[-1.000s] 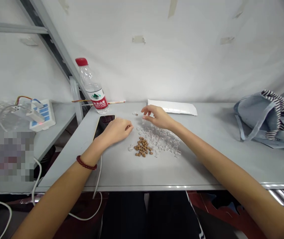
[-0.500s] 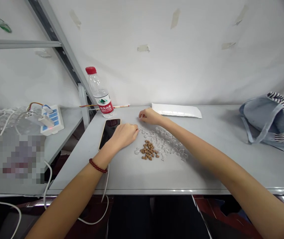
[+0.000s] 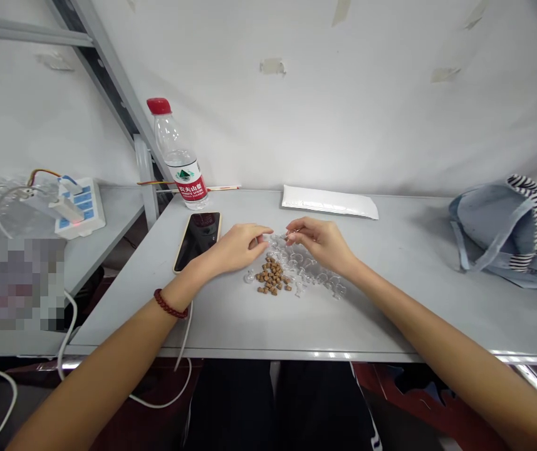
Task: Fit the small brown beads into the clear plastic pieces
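A small heap of brown pellets (image 3: 272, 279) lies on the grey table (image 3: 296, 326), with several clear plastic pieces (image 3: 315, 272) scattered beside and behind it. My left hand (image 3: 237, 247) rests on the table just left of the heap, its thumb and fingers pinched together near a clear piece at their tips. My right hand (image 3: 322, 241) hovers over the clear pieces, fingertips also pinched on a small clear piece. The two pinches nearly meet above the heap. A red bead bracelet (image 3: 168, 305) is on my left wrist.
A phone (image 3: 197, 240) lies face up left of my left hand, with a white cable hanging off the table's front edge. A red-capped water bottle (image 3: 178, 160) and a white pouch (image 3: 329, 202) stand at the back. A denim bag (image 3: 512, 232) is at the right, a power strip (image 3: 78, 207) at the left.
My right hand has drawn back from the far side of the table to the clear pieces. My left hand slid slightly right, so both sets of fingertips now nearly meet.
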A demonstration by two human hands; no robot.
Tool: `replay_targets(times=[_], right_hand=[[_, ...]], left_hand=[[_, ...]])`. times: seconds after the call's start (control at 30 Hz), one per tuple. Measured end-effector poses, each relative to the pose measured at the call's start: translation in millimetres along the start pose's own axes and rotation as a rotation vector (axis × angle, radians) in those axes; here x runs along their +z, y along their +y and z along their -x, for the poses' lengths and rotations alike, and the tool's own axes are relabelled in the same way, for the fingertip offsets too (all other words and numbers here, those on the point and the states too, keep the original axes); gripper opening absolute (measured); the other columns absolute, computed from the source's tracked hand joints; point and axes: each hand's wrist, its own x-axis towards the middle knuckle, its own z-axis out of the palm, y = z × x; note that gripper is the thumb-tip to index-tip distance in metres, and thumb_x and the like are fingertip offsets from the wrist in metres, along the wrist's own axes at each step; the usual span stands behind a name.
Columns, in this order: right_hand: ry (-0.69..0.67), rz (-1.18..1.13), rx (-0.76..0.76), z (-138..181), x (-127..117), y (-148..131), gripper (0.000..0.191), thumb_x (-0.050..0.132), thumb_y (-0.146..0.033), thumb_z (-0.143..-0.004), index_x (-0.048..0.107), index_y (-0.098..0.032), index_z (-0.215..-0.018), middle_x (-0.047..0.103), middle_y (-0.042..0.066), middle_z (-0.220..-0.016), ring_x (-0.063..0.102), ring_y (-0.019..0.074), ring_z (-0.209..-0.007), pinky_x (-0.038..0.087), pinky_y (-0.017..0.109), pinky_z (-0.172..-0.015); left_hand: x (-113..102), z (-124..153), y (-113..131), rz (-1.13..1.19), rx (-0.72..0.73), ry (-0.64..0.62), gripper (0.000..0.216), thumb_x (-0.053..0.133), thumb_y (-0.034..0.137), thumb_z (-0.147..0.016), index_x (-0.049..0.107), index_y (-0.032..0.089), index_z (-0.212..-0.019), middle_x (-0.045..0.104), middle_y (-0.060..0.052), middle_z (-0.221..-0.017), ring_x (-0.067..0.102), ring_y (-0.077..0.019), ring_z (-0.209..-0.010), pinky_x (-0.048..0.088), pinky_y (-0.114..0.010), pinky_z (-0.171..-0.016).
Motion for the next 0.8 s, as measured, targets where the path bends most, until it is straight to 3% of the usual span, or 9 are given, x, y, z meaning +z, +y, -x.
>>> replay_targets(times=[0.13, 0.33, 0.47, 0.57, 0.67, 0.73, 0.8], right_hand=[[-0.033, 0.080, -0.027, 2, 5, -7, 0.013, 0.053, -0.028, -0.088, 0.061, -0.018, -0.088, 0.066, 0.002, -0.076, 0.059, 0.0128, -0.067, 0.046, 0.028, -0.064], [-0.094, 0.099, -0.043, 6, 8, -11, 0.016, 0.052, -0.029, -0.089, 0.061, -0.016, -0.088, 0.066, 0.003, -0.077, 0.056, 0.0130, -0.065, 0.043, 0.028, -0.062], [-0.022, 0.200, -0.155, 3, 6, -8, 0.012, 0.051, -0.023, -0.088, 0.060, -0.015, -0.089, 0.064, 0.003, -0.076, 0.053, 0.0130, -0.065, 0.042, 0.027, -0.062], [0.037, 0.311, -0.191, 0, 0, 1, 0.009, 0.052, -0.020, -0.087, 0.060, -0.016, -0.088, 0.063, 0.004, -0.079, 0.052, 0.0131, -0.065, 0.042, 0.028, -0.062], [-0.020, 0.382, -0.183, -3, -6, 11, 0.008, 0.053, -0.020, -0.087, 0.060, -0.017, -0.090, 0.065, 0.005, -0.085, 0.055, 0.0159, -0.074, 0.043, 0.029, -0.067], [-0.065, 0.429, -0.212, -3, -8, 15, 0.010, 0.052, -0.018, -0.087, 0.061, -0.017, -0.092, 0.065, 0.007, -0.087, 0.056, 0.0187, -0.082, 0.044, 0.031, -0.072], [-0.078, 0.468, -0.254, -3, -7, 17, 0.012, 0.051, -0.016, -0.087, 0.062, -0.016, -0.094, 0.065, 0.009, -0.088, 0.055, 0.0208, -0.085, 0.045, 0.034, -0.074]], left_hand=[[5, 2, 16, 0.204, 0.024, -0.026, 0.031, 0.050, 0.029, -0.087, 0.063, 0.014, -0.111, 0.066, -0.002, -0.079, 0.056, -0.0122, -0.067, 0.043, -0.023, -0.062], [6, 2, 23, 0.236, -0.028, -0.039, 0.023, 0.048, 0.027, -0.087, 0.066, 0.012, -0.088, 0.063, 0.000, -0.066, 0.050, -0.0100, -0.056, 0.039, -0.023, -0.056], [-3, 2, 23, 0.245, -0.092, -0.068, 0.022, 0.049, 0.026, -0.085, 0.066, 0.013, -0.086, 0.063, 0.000, -0.063, 0.051, -0.0106, -0.053, 0.039, -0.022, -0.053], [-11, 4, 23, 0.251, -0.138, -0.170, 0.021, 0.053, 0.030, -0.083, 0.067, 0.013, -0.083, 0.066, -0.002, -0.066, 0.056, -0.0126, -0.058, 0.042, -0.023, -0.055], [-19, 6, 20, 0.287, -0.153, -0.269, 0.030, 0.059, 0.035, -0.080, 0.067, 0.014, -0.100, 0.069, -0.004, -0.079, 0.062, -0.0161, -0.072, 0.047, -0.025, -0.064], [-24, 6, 17, 0.313, -0.155, -0.248, 0.044, 0.059, 0.039, -0.081, 0.060, 0.015, -0.118, 0.070, -0.006, -0.090, 0.063, -0.0175, -0.080, 0.048, -0.028, -0.071], [-29, 6, 14, 0.307, -0.172, -0.207, 0.048, 0.057, 0.041, -0.082, 0.057, 0.016, -0.123, 0.069, -0.006, -0.095, 0.063, -0.0175, -0.083, 0.047, -0.028, -0.073]])
